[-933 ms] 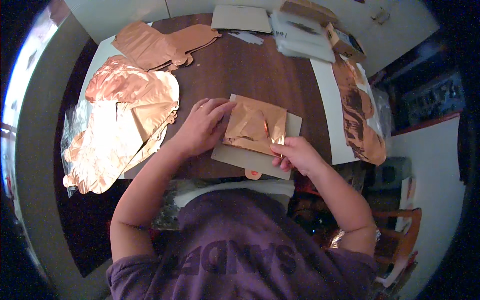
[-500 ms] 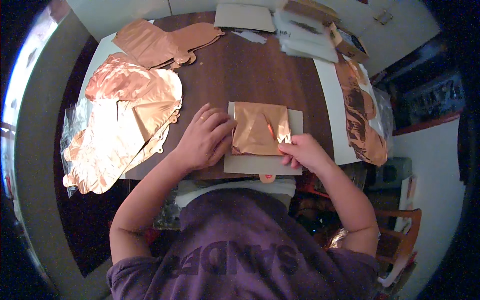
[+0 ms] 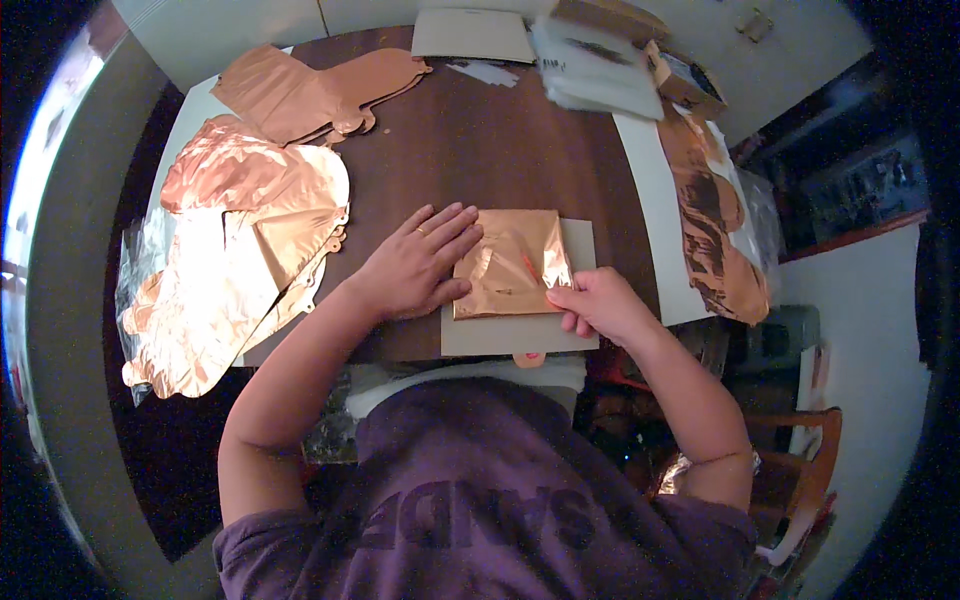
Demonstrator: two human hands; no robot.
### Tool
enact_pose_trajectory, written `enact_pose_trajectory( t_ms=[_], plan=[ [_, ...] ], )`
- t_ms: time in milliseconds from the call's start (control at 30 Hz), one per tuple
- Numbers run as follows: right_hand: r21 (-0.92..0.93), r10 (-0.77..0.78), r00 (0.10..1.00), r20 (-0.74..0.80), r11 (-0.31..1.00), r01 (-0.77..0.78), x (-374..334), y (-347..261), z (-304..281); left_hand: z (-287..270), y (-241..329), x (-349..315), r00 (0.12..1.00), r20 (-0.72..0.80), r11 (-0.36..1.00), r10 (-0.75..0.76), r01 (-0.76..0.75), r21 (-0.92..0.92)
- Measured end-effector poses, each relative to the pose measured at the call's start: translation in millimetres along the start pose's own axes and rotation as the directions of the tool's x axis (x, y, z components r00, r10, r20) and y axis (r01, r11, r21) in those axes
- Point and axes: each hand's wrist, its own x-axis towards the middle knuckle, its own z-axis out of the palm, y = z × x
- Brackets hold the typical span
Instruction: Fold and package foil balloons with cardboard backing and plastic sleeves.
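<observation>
Foil packet (image 3: 508,264), copper-coloured, folded to a near square, lies flat on grey card (image 3: 580,250) at near edge of brown tabletop (image 3: 500,150). Card sticks out on right and near sides. Left hand (image 3: 418,262) flat, palm down, fingers extended, at packet's left edge; ring on one finger. Right hand (image 3: 597,303) at packet's lower right corner: thumb tip on foil, fingers curled in, can't tell if foil is clamped between. Shiny foil sheets (image 3: 250,180) piled left, second foil pile (image 3: 300,95) behind. Far side: plastic bags (image 3: 595,75), small cardboard box (image 3: 690,88). More foil (image 3: 740,285) along right.
</observation>
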Motion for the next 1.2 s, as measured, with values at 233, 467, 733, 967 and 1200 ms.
enact_pose_trajectory(
  t_ms=[233, 467, 733, 967, 1200],
  plan=[
    [0.010, -0.009, 1.000, -0.009, 1.000, 0.009, -3.5, 1.0, -0.9, -8.5, 1.6, -1.5, 0.998, 0.061, 0.999, 0.018, -0.015, -0.040],
    [0.014, -0.024, 1.000, -0.004, 1.000, 0.024, -2.3, 6.2, -1.3, -6.2, 7.3, -1.0, 0.998, 0.062, 0.999, 0.033, -0.032, -0.012],
    [-0.874, -0.525, 0.813, -0.251, 0.484, 0.043, -18.4, -14.7, 0.8, -4.4, 9.8, -3.2, 0.997, 0.079, 1.000, 0.027, -0.025, -0.016],
    [-0.880, -0.818, 0.569, -0.089, 0.332, 0.341, 30.2, -9.3, 41.9, -4.6, 9.9, -2.1, 0.996, 0.072, 0.999, 0.042, -0.042, -0.004],
    [-0.852, -0.716, 0.680, -0.157, 0.446, 0.274, 23.4, -1.6, 56.7, -12.2, 11.0, -2.1, 0.995, 0.095, 0.998, 0.041, -0.035, -0.060]
  ],
)
